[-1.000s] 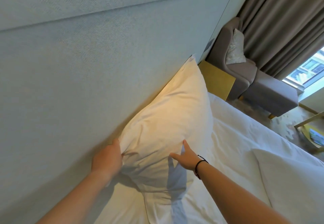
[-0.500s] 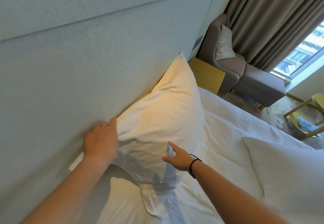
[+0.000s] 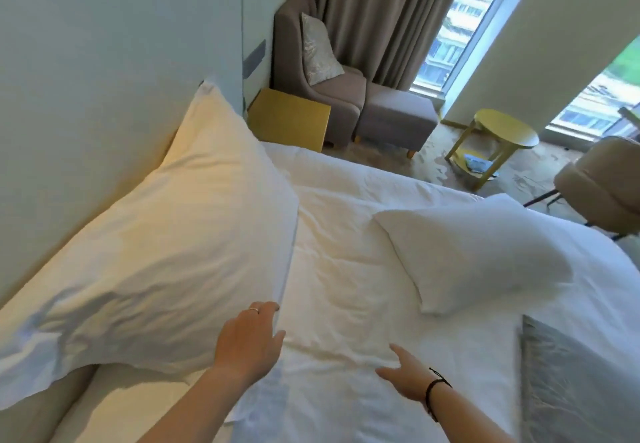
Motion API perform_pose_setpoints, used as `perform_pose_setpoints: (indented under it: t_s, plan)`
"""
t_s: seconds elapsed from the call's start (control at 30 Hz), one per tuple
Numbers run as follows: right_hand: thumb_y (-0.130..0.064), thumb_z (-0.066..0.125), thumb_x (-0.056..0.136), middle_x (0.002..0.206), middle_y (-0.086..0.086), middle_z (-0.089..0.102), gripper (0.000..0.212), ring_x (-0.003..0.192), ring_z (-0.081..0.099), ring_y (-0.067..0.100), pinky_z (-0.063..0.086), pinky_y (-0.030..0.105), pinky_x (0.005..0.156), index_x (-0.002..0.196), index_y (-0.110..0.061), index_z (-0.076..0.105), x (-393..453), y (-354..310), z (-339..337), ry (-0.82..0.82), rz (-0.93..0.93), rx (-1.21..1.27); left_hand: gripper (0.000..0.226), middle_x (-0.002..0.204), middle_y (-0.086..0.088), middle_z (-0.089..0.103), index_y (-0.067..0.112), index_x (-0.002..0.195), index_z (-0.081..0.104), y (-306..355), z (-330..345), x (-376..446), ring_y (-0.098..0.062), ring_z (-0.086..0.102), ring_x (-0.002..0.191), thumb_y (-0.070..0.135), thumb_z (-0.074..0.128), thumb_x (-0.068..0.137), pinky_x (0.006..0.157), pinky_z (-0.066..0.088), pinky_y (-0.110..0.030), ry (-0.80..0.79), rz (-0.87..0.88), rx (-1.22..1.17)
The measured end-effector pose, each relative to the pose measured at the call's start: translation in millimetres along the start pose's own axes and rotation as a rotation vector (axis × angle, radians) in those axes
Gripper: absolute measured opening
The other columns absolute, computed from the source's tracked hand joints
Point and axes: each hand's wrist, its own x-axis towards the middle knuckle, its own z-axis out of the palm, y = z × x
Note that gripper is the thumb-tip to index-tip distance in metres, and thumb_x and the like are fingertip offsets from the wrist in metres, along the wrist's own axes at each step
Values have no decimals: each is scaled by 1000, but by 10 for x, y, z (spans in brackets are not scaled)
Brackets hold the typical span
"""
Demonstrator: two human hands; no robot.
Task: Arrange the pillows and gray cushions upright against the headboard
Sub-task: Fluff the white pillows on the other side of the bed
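Note:
A large white pillow leans against the pale headboard on the left. My left hand, wearing a ring, hovers by the pillow's lower right edge with relaxed fingers and holds nothing. My right hand, with a black wristband, is open just above the white sheet. A second white pillow lies flat on the bed to the right. A gray cushion shows at the lower right corner, partly cut off.
A yellow bedside table stands beyond the bed's far edge. Behind it are a gray armchair with a patterned cushion, a footstool, a round yellow side table, a beige chair and curtains.
Both hands have left the leaning pillow and dropped back toward the sheet. My view has swung right, bringing the second pillow and the gray cushion into sight.

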Motion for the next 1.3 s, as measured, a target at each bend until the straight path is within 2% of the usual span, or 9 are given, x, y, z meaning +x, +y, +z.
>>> perform_pose_setpoints:
  t_s: [0.27, 0.4, 0.53, 0.7, 0.83, 0.93, 1.07, 1.2, 1.3]
  plan:
    - [-36, 67, 89, 154, 2, 37, 71, 137, 40, 23, 39, 38, 107, 150, -29, 30, 315, 1205, -346, 94, 89, 210, 45, 141, 6, 48, 27, 140, 42, 1058, 802, 216, -19, 56, 118, 39, 45, 97, 94, 43, -34, -188, 170, 122]
    - [-39, 63, 90, 157, 1, 26, 71, 137, 40, 22, 39, 38, 107, 150, -28, 28, 838, 1573, -416, 74, 81, 121, 43, 140, 4, 48, 27, 136, 44, 1338, 1224, 301, -21, 57, 112, 37, 45, 95, 92, 43, -34, -240, 313, 263]
    - [-41, 65, 89, 158, 9, 23, 82, 140, 35, 29, 36, 43, 110, 154, -22, 18, 1506, 1792, -551, 65, 103, 167, 47, 149, -1, 43, 28, 138, 43, 1456, 1503, 471, -22, 52, 124, 38, 50, 93, 99, 41, -35, -229, 269, 301]
    - [-51, 69, 83, 152, 12, 37, 92, 135, 42, 33, 36, 47, 112, 153, -17, 19, 2382, 1765, -1069, 266, 203, 676, 51, 147, -1, 45, 25, 140, 41, 1527, 1694, 766, -22, 50, 127, 39, 55, 93, 102, 43, -37, -158, 108, 184]
    - [-51, 68, 82, 131, 2, 59, 60, 111, 60, 24, 50, 41, 93, 131, -21, 53, 2882, 1631, -1396, 242, 245, 1265, 50, 141, 4, 46, 26, 138, 42, 1560, 1841, 870, -21, 55, 117, 37, 59, 92, 94, 45, -36, -144, -6, 53]
    - [-37, 65, 92, 128, 5, 65, 43, 110, 65, 25, 50, 51, 96, 129, -17, 58, 3170, 1490, -1497, 164, 110, 1586, 50, 144, 10, 41, 31, 139, 39, 1597, 1952, 889, -15, 50, 123, 40, 57, 93, 93, 44, -34, -165, -57, -35]
    - [-32, 61, 95, 138, 11, 56, 50, 126, 56, 26, 50, 39, 102, 136, -6, 51, 3344, 1496, -1586, 267, 173, 1416, 52, 144, 17, 39, 38, 141, 34, 1708, 1974, 1033, -10, 49, 122, 43, 55, 93, 91, 41, -28, -178, -9, -46]
    - [-26, 80, 69, 110, 8, 71, 35, 103, 69, 28, 57, 43, 90, 98, -10, 70, 3286, 1632, -1589, 401, 229, 1387, 49, 138, 15, 48, 38, 139, 37, 1907, 1950, 1192, -9, 49, 123, 43, 54, 94, 89, 44, -31, -177, 3, -48]
    - [-26, 81, 56, 93, 8, 75, 26, 80, 71, 22, 61, 46, 79, 77, -15, 70, 3130, 1714, -1568, 480, 230, 1415, 47, 135, 16, 51, 38, 138, 39, 2098, 1971, 1186, -8, 52, 120, 43, 54, 93, 87, 45, -31, -183, 27, -60]
